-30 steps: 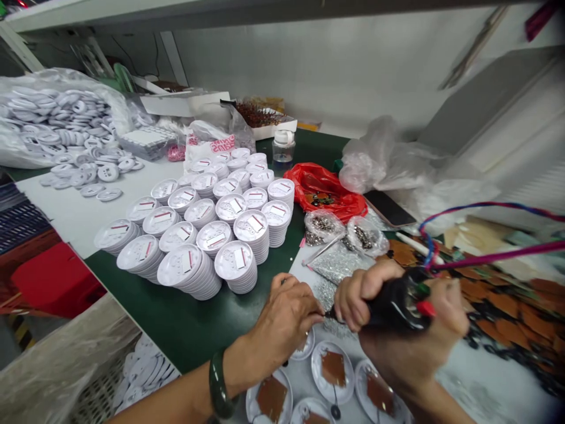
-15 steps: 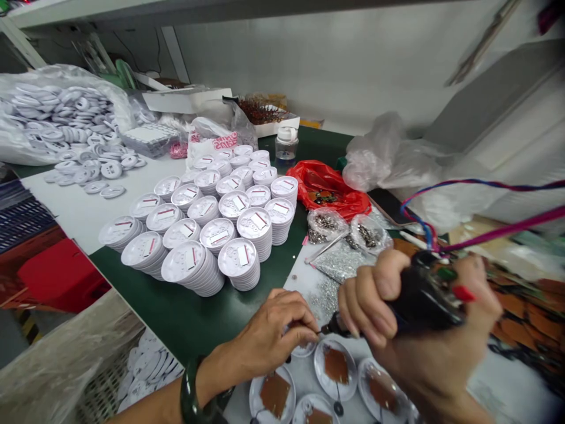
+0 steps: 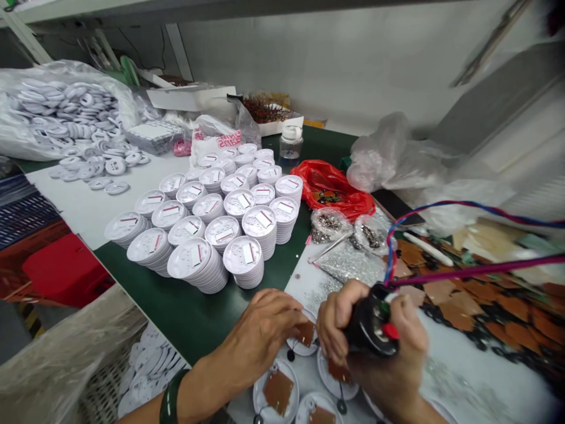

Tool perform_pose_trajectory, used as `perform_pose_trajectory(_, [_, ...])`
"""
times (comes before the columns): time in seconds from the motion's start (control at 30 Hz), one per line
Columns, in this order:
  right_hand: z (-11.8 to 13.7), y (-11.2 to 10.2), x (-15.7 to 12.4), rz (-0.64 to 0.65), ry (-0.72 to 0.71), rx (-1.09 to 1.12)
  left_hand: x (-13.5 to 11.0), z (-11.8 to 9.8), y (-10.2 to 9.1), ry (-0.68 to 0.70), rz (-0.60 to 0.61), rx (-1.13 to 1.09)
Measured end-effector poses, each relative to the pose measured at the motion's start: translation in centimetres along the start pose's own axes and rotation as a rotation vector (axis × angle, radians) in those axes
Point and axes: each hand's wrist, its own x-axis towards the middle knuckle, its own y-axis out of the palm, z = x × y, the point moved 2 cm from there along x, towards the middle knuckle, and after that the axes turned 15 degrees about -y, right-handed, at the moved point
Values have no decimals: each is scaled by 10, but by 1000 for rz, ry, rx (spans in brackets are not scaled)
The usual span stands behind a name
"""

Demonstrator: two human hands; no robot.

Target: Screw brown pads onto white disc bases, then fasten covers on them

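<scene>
Right hand (image 3: 368, 333) closed around a black corded tool (image 3: 371, 324), left hand (image 3: 265, 330) pinching a brown square (image 3: 305, 333).

The brown square lies over a white disc (image 3: 301, 348), with more white discs (image 3: 276, 388) bearing brown squares just below. A bag of silver glitter (image 3: 348, 264) sits beside the hands, and stacks of white plastic discs (image 3: 198, 265) crowd the green counter (image 3: 194, 330) beyond.

Green-topped workbench (image 3: 176, 318), stacked white discs (image 3: 242, 256) in rows, loose discs (image 3: 115, 168) on white sheet (image 3: 75, 215), red bag (image 3: 331, 188), clear bottle (image 3: 291, 144), studs in small bags (image 3: 331, 225), round plates (image 3: 261, 393), brown pieces (image 3: 457, 312).
</scene>
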Motion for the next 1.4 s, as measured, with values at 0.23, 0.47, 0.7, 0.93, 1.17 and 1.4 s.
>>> perform_pose_trajectory(0.23, [-16,-4,-7,23,-69,-65,-2,0,4,-16,195,3])
perform_pose_trajectory(0.47, [8,-2,-2,42,-49,-61,-7,7,3,-22,150,70])
perform_pose_trajectory(0.7, [21,-8,-5,110,-22,2,2,-9,14,-63,79,-27])
perform_pose_trajectory(0.93, [21,-6,-2,97,3,57,-1,-2,20,-51,47,-77])
perform_pose_trajectory(1.17, [24,-6,0,74,-28,25,-2,-7,19,-33,99,-45])
perform_pose_trajectory(1.4, [15,0,5,23,-52,-39,-13,-4,7,-62,111,116])
